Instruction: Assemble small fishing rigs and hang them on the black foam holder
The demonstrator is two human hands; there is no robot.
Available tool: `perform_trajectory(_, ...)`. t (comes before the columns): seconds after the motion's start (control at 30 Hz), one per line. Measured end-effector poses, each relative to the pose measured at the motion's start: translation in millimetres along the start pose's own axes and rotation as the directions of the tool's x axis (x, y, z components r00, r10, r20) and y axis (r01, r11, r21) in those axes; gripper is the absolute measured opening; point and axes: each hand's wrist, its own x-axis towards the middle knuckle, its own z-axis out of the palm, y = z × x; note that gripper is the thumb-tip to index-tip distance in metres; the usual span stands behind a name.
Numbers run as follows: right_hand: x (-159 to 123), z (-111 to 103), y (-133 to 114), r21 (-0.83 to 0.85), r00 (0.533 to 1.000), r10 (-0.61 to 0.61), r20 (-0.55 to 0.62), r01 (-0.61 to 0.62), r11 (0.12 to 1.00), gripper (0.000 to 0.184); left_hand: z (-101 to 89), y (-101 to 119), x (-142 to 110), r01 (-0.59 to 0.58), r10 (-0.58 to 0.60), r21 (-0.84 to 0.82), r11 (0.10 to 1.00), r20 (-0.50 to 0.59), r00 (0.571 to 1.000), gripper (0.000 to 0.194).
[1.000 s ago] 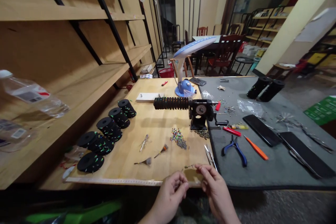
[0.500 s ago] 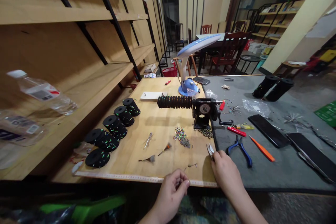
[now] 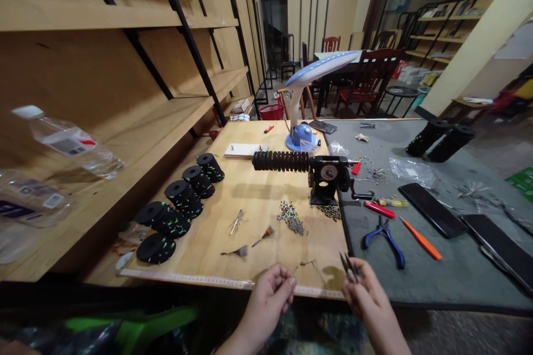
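In my right hand [image 3: 368, 294] is a small pair of metal snips [image 3: 345, 264], its pointed blades directed up and away from me above the table's front edge. My left hand [image 3: 270, 297] is closed with thumb and fingertips together at the front edge; whatever they pinch is too small to make out. Between and beyond the hands lies a tiny metal swivel-like piece [image 3: 308, 263] on the wood. Farther off stands a black hand-cranked winder [image 3: 327, 177] carrying a ridged black foam spool [image 3: 281, 161]. Small colored beads [image 3: 287, 212] and brass-colored bits [image 3: 331, 212] lie before it.
Several black foam spools [image 3: 179, 197] line the left side. Two brush-like bundles [image 3: 238, 251] lie on the wood. To the right are blue pliers [image 3: 385, 238], an orange tool [image 3: 421, 238] and a black phone [image 3: 431, 209]. A blue lamp [image 3: 300, 136] stands behind.
My right hand has lifted the snips off the table and turned, drawing them toward me. My left hand stays pinched in nearly the same place. The view has shifted slightly.
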Motion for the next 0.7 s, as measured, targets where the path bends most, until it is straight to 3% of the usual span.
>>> perform_trajectory(0.07, -15, 10, 10, 0.054, 0.989, 0.11, 0.094, -0.116, 0.992, 0.046, 1.8, 0, 0, -0.021, 0.021, 0.007, 1.0, 0.005, 1.0, 0.043)
perform_trajectory(0.13, -26, 20, 15, 0.046, 0.936, 0.241, 0.257, -0.26, 0.964, 0.064, 4.1, -1, -1, -0.042, 0.042, 0.013, 0.999, 0.008, 0.999, 0.043)
perform_trajectory(0.23, -33, 31, 16, 0.071, 0.886, 0.312, 0.343, -0.356, 0.932, 0.067, 6.9, -2, -3, -0.065, 0.065, 0.035, 0.997, 0.02, 0.998, 0.043)
perform_trajectory(0.37, -34, 37, 13, 0.135, 0.861, 0.369, 0.351, -0.436, 0.89, 0.066, 8.9, -5, -5, -0.088, 0.086, 0.076, 0.993, 0.028, 0.996, 0.041)
perform_trajectory(0.7, -39, 32, 20, 0.198, 0.897, 0.337, 0.286, -0.4, 0.895, 0.065, 15.7, -12, -10, -0.173, 0.158, 0.213, 0.962, 0.087, 0.984, 0.029)
